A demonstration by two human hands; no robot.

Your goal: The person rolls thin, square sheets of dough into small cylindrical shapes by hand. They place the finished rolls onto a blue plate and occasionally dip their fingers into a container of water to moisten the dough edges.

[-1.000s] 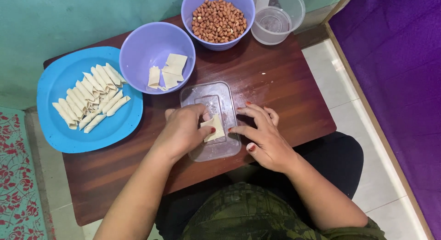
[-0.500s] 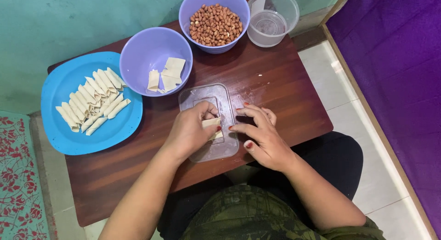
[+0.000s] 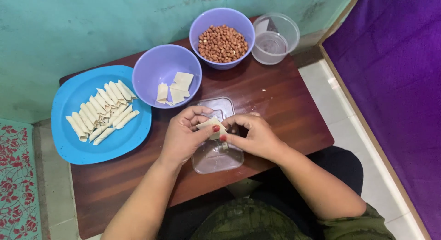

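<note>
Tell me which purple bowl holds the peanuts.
The far purple bowl, beside the clear cup; the nearer purple bowl holds only flat wrapper pieces.

No printed packages, labels, signs or screens in view, only unmarked containers, a clear plastic tub (image 3: 275,38) at the far right corner of the counter (image 3: 275,102), a clear flat lid (image 3: 216,155) near the front edge

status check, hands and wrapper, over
Left hand and right hand both pinch one dough wrapper. Held above clear plastic lid. Nothing in the way.
</note>
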